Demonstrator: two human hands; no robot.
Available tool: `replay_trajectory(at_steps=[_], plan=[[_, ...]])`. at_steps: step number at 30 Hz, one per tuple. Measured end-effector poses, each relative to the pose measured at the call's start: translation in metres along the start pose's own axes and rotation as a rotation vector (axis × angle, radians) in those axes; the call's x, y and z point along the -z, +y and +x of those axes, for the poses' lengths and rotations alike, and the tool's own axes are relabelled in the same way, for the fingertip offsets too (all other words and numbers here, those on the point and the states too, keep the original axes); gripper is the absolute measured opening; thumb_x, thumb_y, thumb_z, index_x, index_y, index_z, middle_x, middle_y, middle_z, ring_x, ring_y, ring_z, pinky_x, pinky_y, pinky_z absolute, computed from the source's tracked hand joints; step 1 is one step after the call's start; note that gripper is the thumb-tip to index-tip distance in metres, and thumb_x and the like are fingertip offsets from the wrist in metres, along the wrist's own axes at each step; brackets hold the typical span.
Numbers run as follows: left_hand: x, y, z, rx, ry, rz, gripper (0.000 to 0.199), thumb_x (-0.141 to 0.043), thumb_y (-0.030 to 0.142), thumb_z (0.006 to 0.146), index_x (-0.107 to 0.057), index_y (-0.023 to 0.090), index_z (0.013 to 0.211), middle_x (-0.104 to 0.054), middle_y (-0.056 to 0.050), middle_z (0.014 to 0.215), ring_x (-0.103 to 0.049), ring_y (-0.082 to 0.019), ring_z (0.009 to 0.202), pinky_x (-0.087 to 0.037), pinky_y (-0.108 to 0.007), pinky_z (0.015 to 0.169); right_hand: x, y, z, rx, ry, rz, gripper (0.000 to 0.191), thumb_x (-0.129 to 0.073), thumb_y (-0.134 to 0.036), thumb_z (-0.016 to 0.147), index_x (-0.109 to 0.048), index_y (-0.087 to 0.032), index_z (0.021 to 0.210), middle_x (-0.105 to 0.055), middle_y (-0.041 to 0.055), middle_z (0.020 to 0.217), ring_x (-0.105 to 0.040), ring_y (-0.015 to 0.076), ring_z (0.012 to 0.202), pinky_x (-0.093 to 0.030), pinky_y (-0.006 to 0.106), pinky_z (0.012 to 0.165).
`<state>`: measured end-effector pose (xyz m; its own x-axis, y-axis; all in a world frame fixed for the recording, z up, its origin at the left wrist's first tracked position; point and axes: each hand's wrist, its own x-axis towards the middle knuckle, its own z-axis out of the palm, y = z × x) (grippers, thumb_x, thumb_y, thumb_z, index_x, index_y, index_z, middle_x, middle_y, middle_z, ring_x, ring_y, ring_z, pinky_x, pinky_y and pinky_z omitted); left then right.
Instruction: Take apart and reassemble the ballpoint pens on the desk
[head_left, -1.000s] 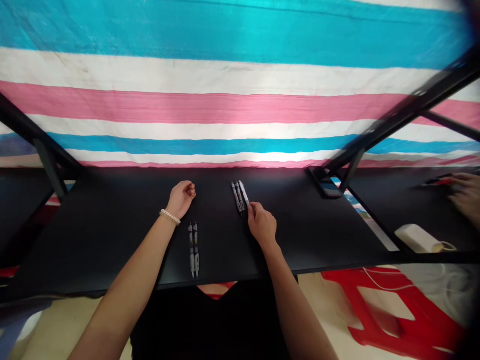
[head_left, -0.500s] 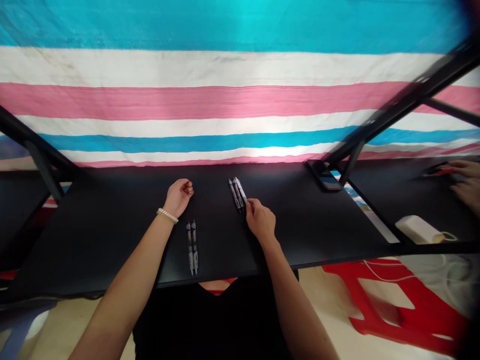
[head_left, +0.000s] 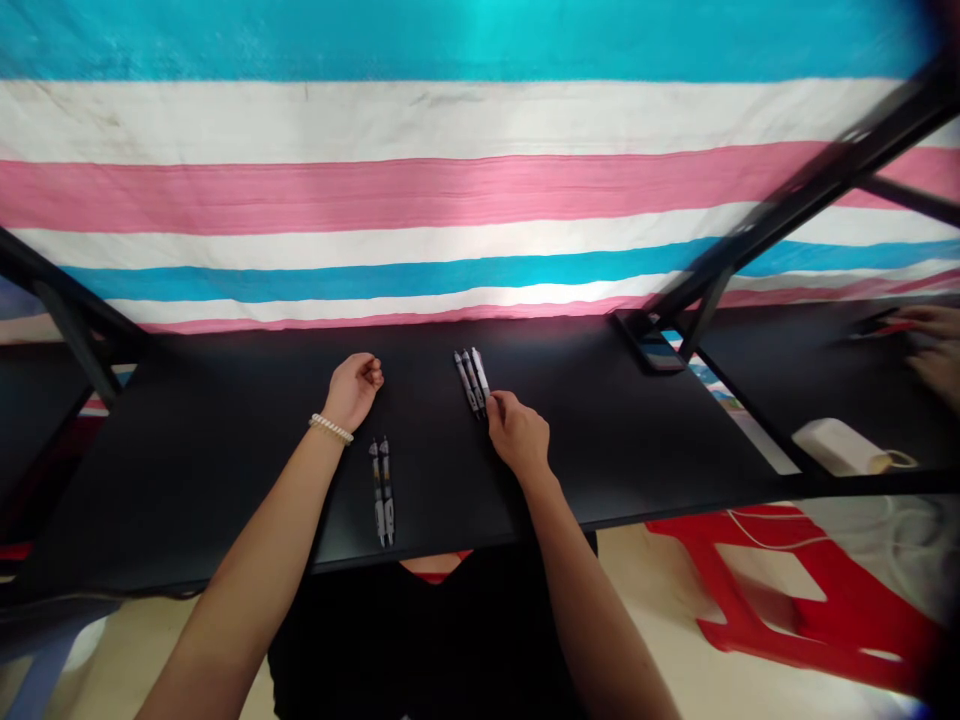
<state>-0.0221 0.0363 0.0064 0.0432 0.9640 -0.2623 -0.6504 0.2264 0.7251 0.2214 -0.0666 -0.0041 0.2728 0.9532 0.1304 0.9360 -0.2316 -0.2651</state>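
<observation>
Three pens lie side by side near the middle of the black table: two dark-and-grey pens (head_left: 466,383) and a white pen (head_left: 481,370) at their right. My right hand (head_left: 519,432) pinches the lower end of the white pen, its fingertips close beside the other two. My left hand (head_left: 355,392), with a pale coiled band on the wrist, rests on the table with curled fingers; whether anything is in them I cannot make out. Nearer the front edge, another pair of clear-barrelled pens (head_left: 382,492) lies parallel below my left hand.
A phone (head_left: 651,342) lies by the black frame post at the back right. On the neighbouring table are a white box-like object (head_left: 840,447) and another person's hands (head_left: 937,340). A red stool (head_left: 802,590) stands on the floor at right. Striped sheeting (head_left: 450,190) hangs behind.
The white pen's top has swung slightly left, now closer in line with the two pens beside it. My left hand has stayed in place; the view has shifted a little.
</observation>
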Motion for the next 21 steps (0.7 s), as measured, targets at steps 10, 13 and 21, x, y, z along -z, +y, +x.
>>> replay_trajectory(at_steps=[10,13,21], plan=[[-0.001,0.000,-0.001,-0.008,0.001,0.016,0.012,-0.066,0.013,0.072,-0.057,0.014,0.063,-0.057,-0.001,0.063,-0.048,-0.006,0.054,-0.041,-0.019,0.053,0.005,-0.007,-0.001,-0.006,-0.026,-0.012,0.054,-0.054,-0.064,0.087,-0.060,-0.020,0.119,-0.074,0.0074,0.088,-0.070,0.0255,0.081,-0.040,0.030,0.065],[-0.002,-0.001,-0.002,-0.010,-0.002,0.021,0.012,-0.066,0.013,0.072,-0.057,0.014,0.063,-0.057,-0.001,0.063,-0.048,-0.006,0.054,-0.041,-0.018,0.053,0.006,-0.009,-0.002,-0.004,-0.022,-0.048,0.054,-0.056,-0.063,0.086,-0.059,-0.020,0.119,-0.075,0.0087,0.088,-0.070,0.0268,0.081,-0.040,0.030,0.065],[0.001,-0.002,-0.001,-0.028,-0.020,0.041,0.013,-0.067,0.014,0.072,-0.057,0.015,0.064,-0.057,-0.001,0.064,-0.049,-0.006,0.054,-0.041,-0.019,0.054,0.003,-0.009,-0.001,0.042,-0.001,-0.073,0.043,-0.051,-0.054,0.092,-0.060,-0.020,0.117,-0.074,0.0085,0.086,-0.070,0.0246,0.079,-0.036,0.028,0.063]])
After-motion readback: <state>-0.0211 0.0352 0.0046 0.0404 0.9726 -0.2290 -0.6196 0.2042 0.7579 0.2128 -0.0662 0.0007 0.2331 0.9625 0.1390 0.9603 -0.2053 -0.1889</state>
